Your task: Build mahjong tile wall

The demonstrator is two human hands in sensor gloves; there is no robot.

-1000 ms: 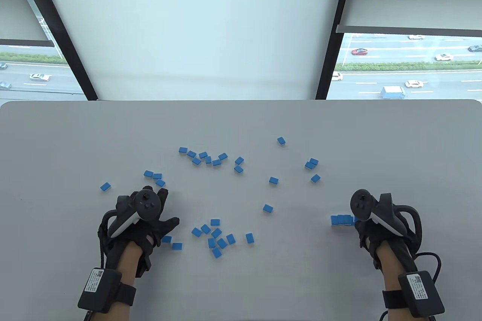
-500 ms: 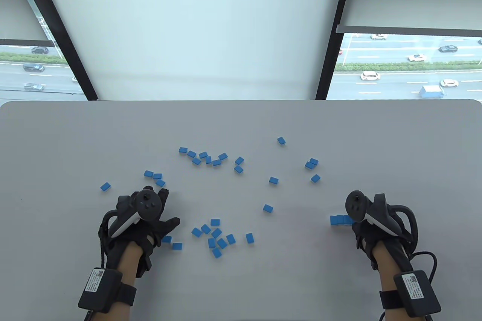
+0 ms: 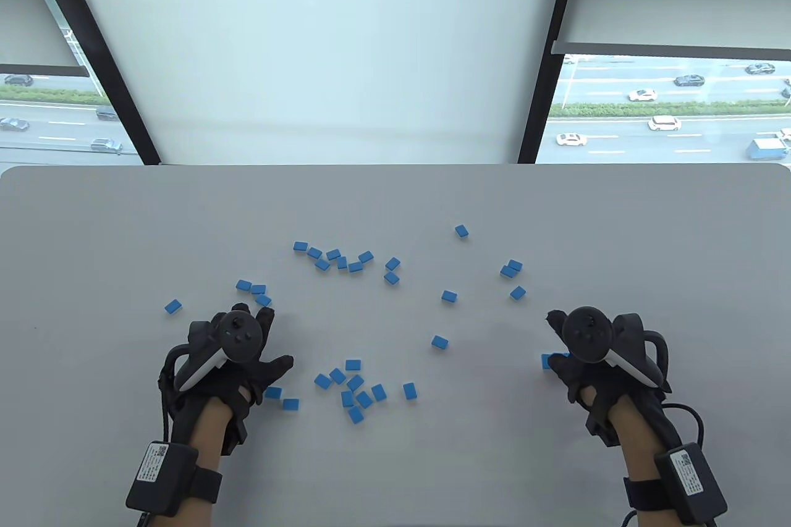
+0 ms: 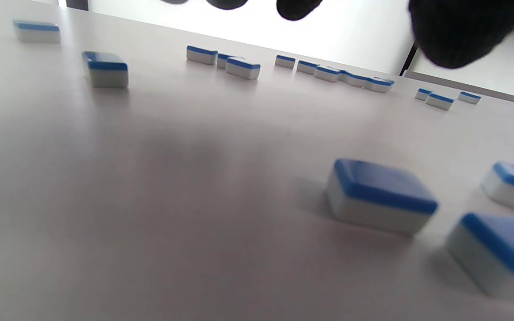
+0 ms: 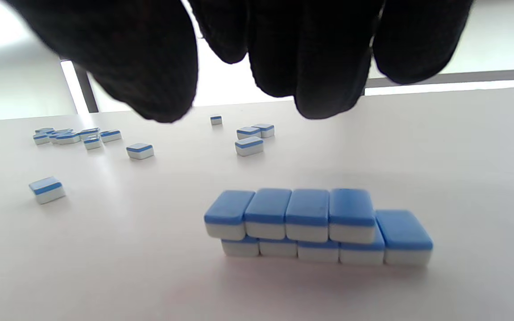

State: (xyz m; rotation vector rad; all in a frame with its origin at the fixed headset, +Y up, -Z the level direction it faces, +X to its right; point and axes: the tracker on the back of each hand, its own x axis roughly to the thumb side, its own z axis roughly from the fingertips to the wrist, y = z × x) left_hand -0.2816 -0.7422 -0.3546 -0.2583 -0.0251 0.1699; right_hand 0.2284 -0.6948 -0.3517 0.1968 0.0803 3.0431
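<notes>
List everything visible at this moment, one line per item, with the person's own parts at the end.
Tile wall: one, blue tops over white; four tiles on top of five, on the table below the right hand.
Loose tiles: about thirty, blue and white; lying flat, scattered in clusters across the middle of the table.
Table: one, pale grey; fills the lower half of the table view.
Window: road with cars outside; behind the table.
Left hand: black glove, fingers spread; holds nothing, beside two loose tiles.
Right hand: black glove; above the wall, holds nothing.
Trackers: two, dark; one on each hand's back.
</notes>
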